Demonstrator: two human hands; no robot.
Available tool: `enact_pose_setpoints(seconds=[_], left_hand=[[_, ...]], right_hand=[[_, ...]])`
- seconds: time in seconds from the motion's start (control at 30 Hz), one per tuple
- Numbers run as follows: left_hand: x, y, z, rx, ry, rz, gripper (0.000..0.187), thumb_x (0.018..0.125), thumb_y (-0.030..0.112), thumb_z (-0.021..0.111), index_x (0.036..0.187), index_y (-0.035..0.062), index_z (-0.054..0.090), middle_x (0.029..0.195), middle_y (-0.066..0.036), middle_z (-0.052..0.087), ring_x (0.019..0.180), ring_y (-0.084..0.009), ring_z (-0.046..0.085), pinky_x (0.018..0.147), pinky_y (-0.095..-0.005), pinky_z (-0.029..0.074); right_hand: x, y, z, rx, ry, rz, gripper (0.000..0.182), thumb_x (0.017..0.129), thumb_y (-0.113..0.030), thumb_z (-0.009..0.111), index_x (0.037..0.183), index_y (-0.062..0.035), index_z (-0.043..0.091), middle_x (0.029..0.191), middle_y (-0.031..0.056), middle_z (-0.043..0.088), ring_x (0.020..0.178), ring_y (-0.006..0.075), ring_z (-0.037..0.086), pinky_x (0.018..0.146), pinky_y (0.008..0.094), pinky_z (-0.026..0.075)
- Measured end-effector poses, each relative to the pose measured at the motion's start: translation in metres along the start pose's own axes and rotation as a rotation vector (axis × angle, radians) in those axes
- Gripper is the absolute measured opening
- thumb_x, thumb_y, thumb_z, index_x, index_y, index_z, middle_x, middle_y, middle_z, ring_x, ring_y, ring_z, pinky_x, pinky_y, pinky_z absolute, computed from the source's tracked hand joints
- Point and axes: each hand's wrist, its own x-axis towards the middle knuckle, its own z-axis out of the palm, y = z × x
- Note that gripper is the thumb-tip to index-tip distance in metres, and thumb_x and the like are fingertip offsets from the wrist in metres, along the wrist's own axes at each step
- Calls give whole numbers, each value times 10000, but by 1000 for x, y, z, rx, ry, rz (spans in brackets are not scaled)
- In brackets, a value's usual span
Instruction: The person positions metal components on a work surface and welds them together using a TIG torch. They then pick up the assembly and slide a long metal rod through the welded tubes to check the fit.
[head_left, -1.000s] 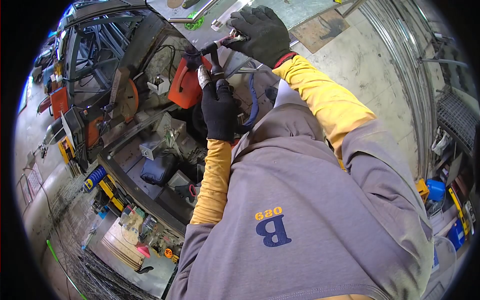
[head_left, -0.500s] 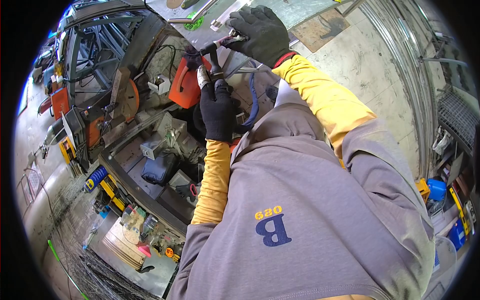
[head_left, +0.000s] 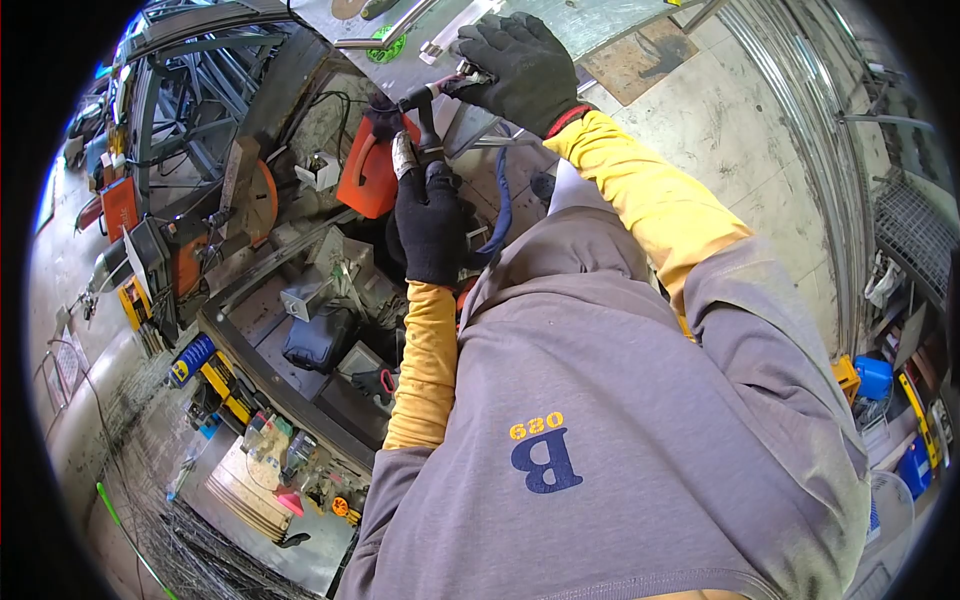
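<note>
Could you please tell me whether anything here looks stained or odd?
Yes: the brown rectangular sheet on the pale tiled floor is unevenly darkened, perhaps stained, and the black-gloved left hand has one whitish finger, unlike the rest.

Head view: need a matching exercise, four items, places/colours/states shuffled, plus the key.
Column 1
1. welding torch
2. right forearm sleeve
3. shirt
4. wire grid

Column 2
a. printed with a large B
b. near the view's right edge
c. held in the left hand
d. yellow

Pairs: 1-c, 2-d, 3-a, 4-b
</note>
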Motion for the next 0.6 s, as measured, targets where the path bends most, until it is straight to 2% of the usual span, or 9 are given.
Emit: enact_pose_setpoints(seconds=[0.07,0.13,0.17,0.23,0.27,0.33,0.43,0.53,0.6], left_hand=[[0,0,-1,1,-5,2,596,1085,195,568,1627,67,355,909,-31,636,653,-71,572,551,-245,493],[0,0,-1,1,-10,4,613,1086,197,567,1638,66,334,931,-34,640,665,-71,576,554,-243,497],[2,-1,-2,-89,-29,-40,610,1087,194,562,1638,63,332,954,-35,643,674,-69,577,558,-240,501],[2,-3,-2,-224,-63,-95,601,1086,174,554,1636,65,336,1004,-33,645,696,-62,579,568,-234,511],[2,-3,-2,-225,-62,-95,601,1086,174,554,1636,65,336,1004,-33,645,696,-62,579,568,-234,511],[3,-3,0,-199,-42,-111,603,1082,159,556,1637,74,336,992,-30,644,701,-58,581,565,-234,512],[2,-1,-1,-230,-54,-103,587,1077,155,566,1625,80,368,977,-19,646,725,-56,586,567,-236,514],[4,-11,1,-175,-20,-83,573,1072,171,577,1608,72,402,929,-30,645,718,-73,590,583,-261,512],[10,-21,2,66,64,159,565,1063,189,591,1587,53,429,886,-49,637,712,-94,595,608,-292,511]], right_hand=[[0,0,0,-3,-5,-3,513,856,-574,768,1217,-209,767,1279,60,739,1249,290,666,1146,432,434],[0,0,1,10,44,-24,526,856,-558,764,1235,-194,752,1235,59,745,1184,281,675,1104,431,458],[1,1,3,9,43,-24,526,856,-558,764,1235,-194,752,1235,59,745,1184,281,675,1104,431,458],[1,3,10,29,-167,158,536,860,-533,751,1245,-161,735,1160,64,747,1077,270,673,1029,432,491],[0,6,11,29,-167,157,536,860,-533,751,1245,-161,735,1160,64,747,1077,270,673,1029,432,491],[-4,12,15,134,-18,30,539,865,-517,736,1240,-130,723,1113,70,740,1000,263,655,965,437,506],[-5,14,29,77,-59,131,539,860,-521,740,1236,-135,728,1101,72,744,1002,266,660,959,436,510],[-7,24,36,154,-15,51,540,851,-538,758,1219,-144,737,1144,69,750,1060,265,674,995,439,506],[6,-1,-3,78,96,-54,529,840,-555,780,1188,-158,747,1215,70,747,1144,266,677,1046,443,490]])
